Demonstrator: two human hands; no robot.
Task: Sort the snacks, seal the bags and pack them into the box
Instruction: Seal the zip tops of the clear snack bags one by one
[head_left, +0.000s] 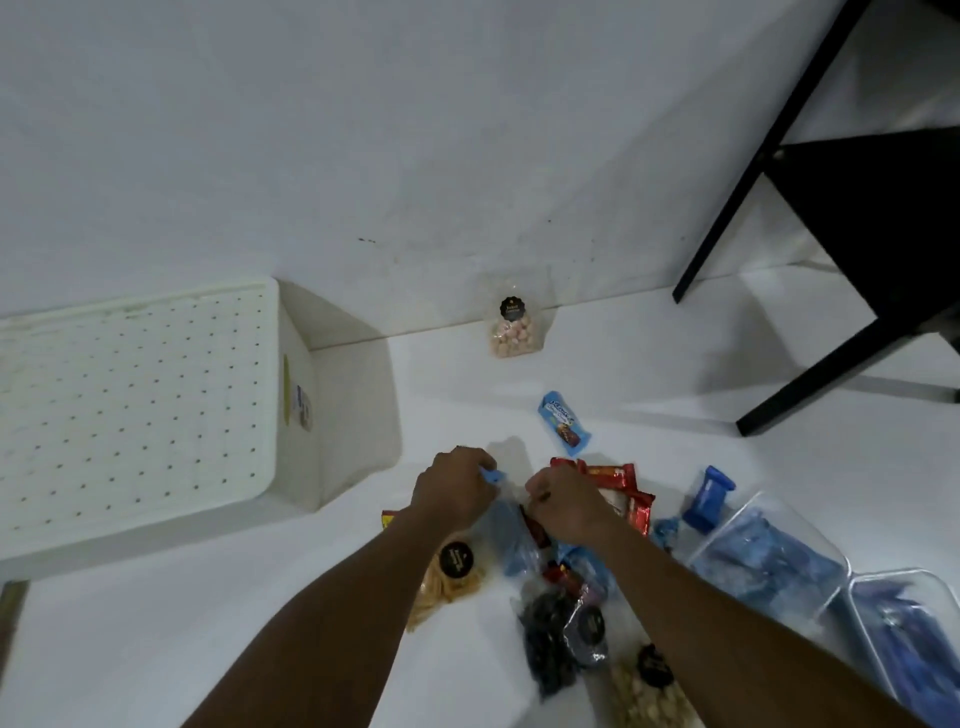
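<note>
My left hand (454, 483) and my right hand (563, 506) both grip the top of a clear zip bag (511, 535) with a blue seal strip, held over the white floor. The bag holds blue and red wrapped snacks. Red snack packets (621, 480) lie just behind my right hand. A blue wrapped bar (563, 423) lies alone farther back. A clear bag of pale round snacks (514, 330) stands against the wall. The white perforated box (135, 410) sits at the left.
Near my forearms lie a bag of yellow sticks (447, 584), a bag of dark snacks (556, 639) and a bag of pale nuts (647, 696). Two clear tubs of blue packets (769, 558) sit at the right. A black chair (852, 249) stands at the back right.
</note>
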